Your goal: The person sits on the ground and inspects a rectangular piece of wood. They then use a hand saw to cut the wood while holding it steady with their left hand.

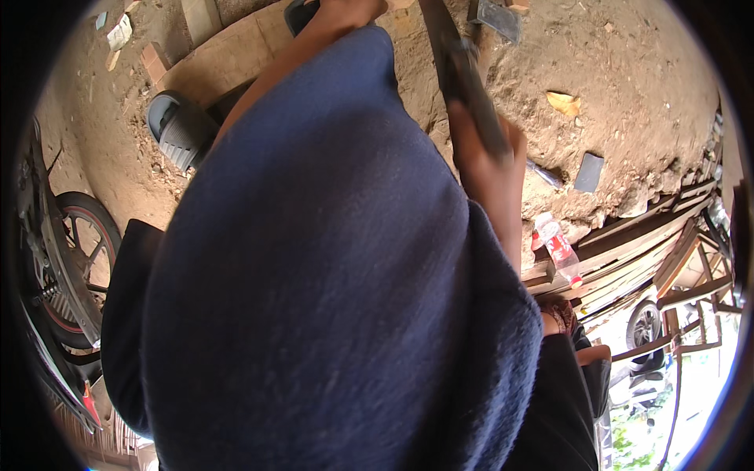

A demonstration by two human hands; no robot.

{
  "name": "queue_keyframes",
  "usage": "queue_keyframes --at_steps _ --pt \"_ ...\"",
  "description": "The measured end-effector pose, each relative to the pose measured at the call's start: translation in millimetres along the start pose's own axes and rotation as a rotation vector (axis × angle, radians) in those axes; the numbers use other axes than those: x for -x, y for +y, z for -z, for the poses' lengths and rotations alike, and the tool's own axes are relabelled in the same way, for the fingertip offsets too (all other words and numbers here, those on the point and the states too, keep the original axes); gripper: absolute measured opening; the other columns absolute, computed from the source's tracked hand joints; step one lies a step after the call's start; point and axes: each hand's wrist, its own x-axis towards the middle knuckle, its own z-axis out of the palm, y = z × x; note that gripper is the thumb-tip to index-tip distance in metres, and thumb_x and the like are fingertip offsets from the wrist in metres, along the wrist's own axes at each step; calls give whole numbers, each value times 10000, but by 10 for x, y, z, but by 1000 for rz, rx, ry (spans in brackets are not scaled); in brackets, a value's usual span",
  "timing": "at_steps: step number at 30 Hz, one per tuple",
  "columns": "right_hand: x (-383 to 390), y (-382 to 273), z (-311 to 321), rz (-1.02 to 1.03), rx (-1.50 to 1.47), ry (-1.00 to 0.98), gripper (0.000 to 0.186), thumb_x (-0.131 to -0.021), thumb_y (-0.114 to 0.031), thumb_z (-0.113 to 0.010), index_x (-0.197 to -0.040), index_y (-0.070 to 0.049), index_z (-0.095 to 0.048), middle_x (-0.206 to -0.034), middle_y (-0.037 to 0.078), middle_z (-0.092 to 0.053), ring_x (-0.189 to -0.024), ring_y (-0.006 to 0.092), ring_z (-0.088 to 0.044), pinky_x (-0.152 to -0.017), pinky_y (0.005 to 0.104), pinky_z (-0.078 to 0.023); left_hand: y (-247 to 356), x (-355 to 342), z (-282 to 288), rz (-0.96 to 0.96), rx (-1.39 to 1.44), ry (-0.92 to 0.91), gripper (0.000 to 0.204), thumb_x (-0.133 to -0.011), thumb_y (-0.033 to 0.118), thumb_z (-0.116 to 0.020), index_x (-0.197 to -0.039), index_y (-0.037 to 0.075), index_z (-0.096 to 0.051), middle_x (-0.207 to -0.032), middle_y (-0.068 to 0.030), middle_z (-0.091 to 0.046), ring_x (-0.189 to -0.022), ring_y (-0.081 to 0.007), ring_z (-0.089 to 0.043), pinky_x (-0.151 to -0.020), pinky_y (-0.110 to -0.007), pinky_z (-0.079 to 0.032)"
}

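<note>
At the top edge my left hand (355,9) rests close to a pale piece of wood (401,3); its fingers are cut off by the picture's rim. My right hand (491,157) is closed around the handle of a dark flat-bladed tool (441,47), whose blade runs up out of view beside that wood. Motion blurs the tool, so its exact kind is unclear. Between my arms, a dark blue shirt fills the middle and hides much of the ground.
Black sandals (179,129) stand by a curved wooden board (236,49). A motorcycle wheel (82,263) is at the left. On the right lie a plastic bottle (559,250), a dark flat block (588,172) and stacked wooden slats (628,255). Another person's patterned clothing (559,312) shows below.
</note>
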Motion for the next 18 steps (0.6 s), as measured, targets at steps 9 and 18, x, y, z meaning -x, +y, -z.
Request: queue_keyframes --at_steps 9,18 --pt "199 74 35 -23 -6 69 233 -915 -138 -624 -776 48 -614 -602 69 -570 -576 101 -521 -528 303 -412 107 -80 -181 -79 -172 130 219 -713 44 -667 -927 1 -684 -917 -235 -698 -918 -359 -695 -788 -476 -547" --pt "76 339 -189 212 21 16 217 -881 -134 -646 -759 36 -588 -624 144 -575 -568 201 -546 -558 371 -423 79 -183 -287 84 -206 53 186 -832 100 -619 -947 37 -751 -972 -242 -702 -934 -388 -692 -783 -487 -552"
